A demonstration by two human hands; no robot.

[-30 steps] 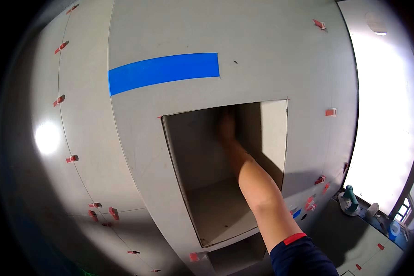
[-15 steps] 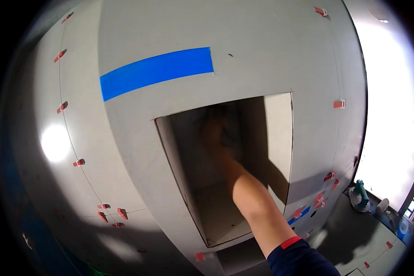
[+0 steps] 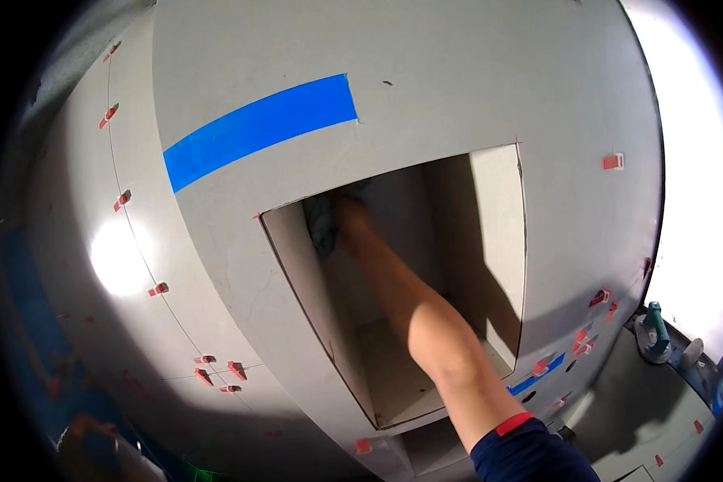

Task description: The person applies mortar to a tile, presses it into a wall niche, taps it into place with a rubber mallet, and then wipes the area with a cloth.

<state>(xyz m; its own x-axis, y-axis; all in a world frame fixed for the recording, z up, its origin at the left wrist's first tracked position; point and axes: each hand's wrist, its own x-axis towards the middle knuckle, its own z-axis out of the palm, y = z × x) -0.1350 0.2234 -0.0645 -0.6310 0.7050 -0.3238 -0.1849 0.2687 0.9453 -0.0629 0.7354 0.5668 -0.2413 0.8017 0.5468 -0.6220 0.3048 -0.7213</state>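
Observation:
My right arm reaches into a rectangular wall niche [image 3: 494,217] cut into large grey tiles. Deep in its shadow, my right hand [image 3: 350,215] is closed on a dark blue-grey cloth [image 3: 322,227], pressed near the upper part of the niche's left inner side. The fingers are mostly lost in the dark. Sunlight falls on the niche's right inner side and on my forearm. I do not make out my left hand.
Blue tape [image 3: 261,128] is stuck above the niche. Red tile-levelling clips [image 3: 159,289] stand along the joints. A second opening [image 3: 434,446] lies below. At right, a green-handled suction cup [image 3: 655,337] rests near a bright window. A blurred brownish shape [image 3: 88,430] shows at lower left.
My right hand has moved left inside the niche, from its middle to its left side, and the cloth shows more plainly. The view has shifted slightly.

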